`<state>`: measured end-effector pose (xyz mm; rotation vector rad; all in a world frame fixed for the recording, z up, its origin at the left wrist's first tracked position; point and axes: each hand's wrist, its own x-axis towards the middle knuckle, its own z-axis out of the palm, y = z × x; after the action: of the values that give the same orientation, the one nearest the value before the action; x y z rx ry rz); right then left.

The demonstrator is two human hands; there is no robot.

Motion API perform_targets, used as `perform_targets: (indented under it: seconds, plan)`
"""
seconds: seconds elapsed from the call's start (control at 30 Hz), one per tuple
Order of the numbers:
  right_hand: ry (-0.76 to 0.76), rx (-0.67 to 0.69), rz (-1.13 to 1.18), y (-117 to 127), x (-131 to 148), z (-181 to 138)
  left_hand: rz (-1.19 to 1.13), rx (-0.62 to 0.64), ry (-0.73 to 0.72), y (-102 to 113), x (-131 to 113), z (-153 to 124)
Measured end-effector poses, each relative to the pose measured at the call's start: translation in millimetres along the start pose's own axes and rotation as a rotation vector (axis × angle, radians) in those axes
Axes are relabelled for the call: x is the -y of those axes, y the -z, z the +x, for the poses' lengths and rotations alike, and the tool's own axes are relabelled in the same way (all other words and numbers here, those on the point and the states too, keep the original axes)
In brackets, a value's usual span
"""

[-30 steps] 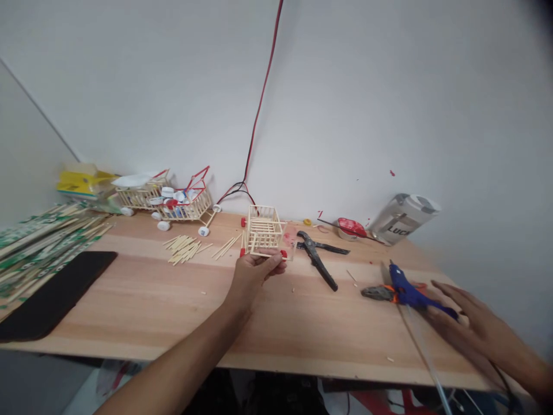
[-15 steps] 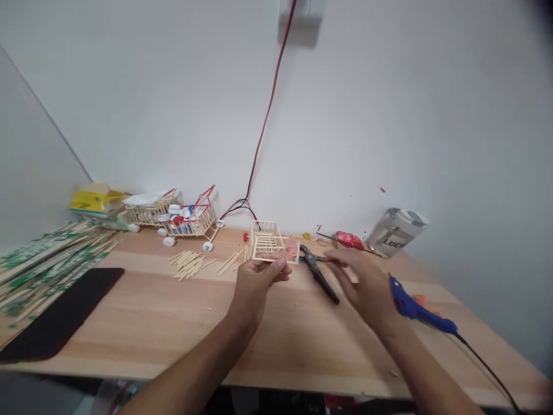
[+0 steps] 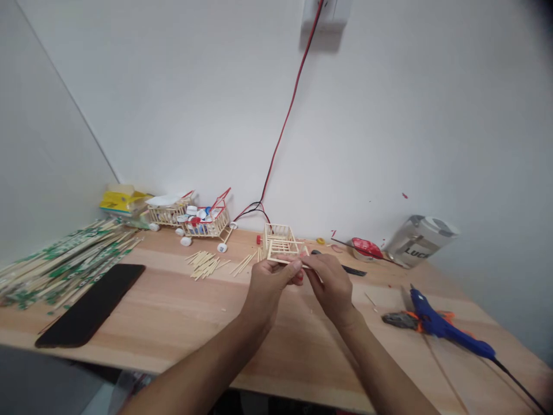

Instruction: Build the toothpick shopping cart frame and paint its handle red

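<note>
My left hand (image 3: 270, 285) is closed on a small rectangular frame of thin wooden sticks (image 3: 280, 260), thumb on top of its near edge. The fingers of my right hand (image 3: 330, 282) pinch the right end of that frame, close to my left fingertips. Whether a loose stick is also between them is hidden. Just behind the frame stands a small open stick basket (image 3: 280, 231), partly overlapped by it. Black-handled pliers (image 3: 355, 271) lie beyond my right hand, which covers most of them.
Two stick model carts (image 3: 205, 225) with bottle-cap wheels stand at the back left. Short sticks (image 3: 205, 265), bundled skewers (image 3: 73, 259) and a black slab (image 3: 93, 305) lie leftward. On the right are a blue glue gun (image 3: 449, 328), orange-handled pliers (image 3: 400, 320), a red-filled dish (image 3: 366, 248) and a can (image 3: 423, 239).
My right hand has moved left from beside the black-handled pliers to the frame's right end. My left hand keeps its hold. The camera view has shifted, exposing the orange-handled pliers.
</note>
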<state>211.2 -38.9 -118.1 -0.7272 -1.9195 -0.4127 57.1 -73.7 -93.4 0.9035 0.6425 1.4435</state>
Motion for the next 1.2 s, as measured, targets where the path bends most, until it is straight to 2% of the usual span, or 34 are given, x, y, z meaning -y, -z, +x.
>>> perform_targets:
  seconds: [0.13, 0.23, 0.3, 0.37, 0.43, 0.5, 0.53, 0.6, 0.67, 0.77, 0.9, 1.07, 1.2]
  plan:
    - [-0.065, -0.011, 0.020, 7.0, -1.3, 14.0, -0.012, 0.040, 0.058, -3.8, -4.6, 7.5]
    - [-0.106, -0.020, 0.011, 7.6, -4.8, 19.8, 0.033, 0.088, 0.135, 1.8, -13.4, 7.4]
    - [-0.130, -0.022, -0.013, 5.9, -8.0, 21.0, 0.116, 0.115, 0.160, 10.5, -21.8, 4.9]
    - [-0.146, -0.025, -0.028, 3.7, -11.5, 21.2, 0.299, 0.123, 0.151, 21.7, -32.9, 3.2]
    - [-0.169, -0.031, -0.026, 1.9, -14.5, 21.6, 0.493, 0.002, -0.016, 32.8, -46.3, 4.9]
    - [-0.208, -0.036, -0.012, 0.9, -16.8, 22.7, 0.674, -0.146, -0.328, 41.2, -60.3, 11.2]
    - [-0.231, -0.035, -0.008, 0.8, -17.6, 23.5, 0.768, -0.158, -0.459, 43.7, -66.6, 16.0]
    - [-0.268, -0.028, -0.016, 1.0, -18.6, 25.6, 0.963, -0.067, -0.643, 45.3, -75.9, 27.8]
    - [-0.288, -0.011, -0.039, 1.7, -19.1, 28.0, 1.112, 0.059, -0.731, 43.8, -79.8, 40.6]
    - [-0.295, 0.022, -0.053, 3.2, -19.6, 32.3, 1.258, 0.180, -0.825, 40.8, -78.0, 57.3]
    - [-0.299, 0.065, -0.039, 5.1, -19.5, 39.9, 1.321, 0.237, -0.888, 42.2, -74.2, 69.0]
    - [-0.298, 0.103, -0.019, 4.2, -19.5, 46.3, 1.261, 0.255, -0.819, 47.5, -70.4, 71.2]
    - [-0.298, 0.064, 0.014, 0.8, -20.7, 45.7, 1.167, 0.247, -0.771, 49.8, -62.9, 72.8]
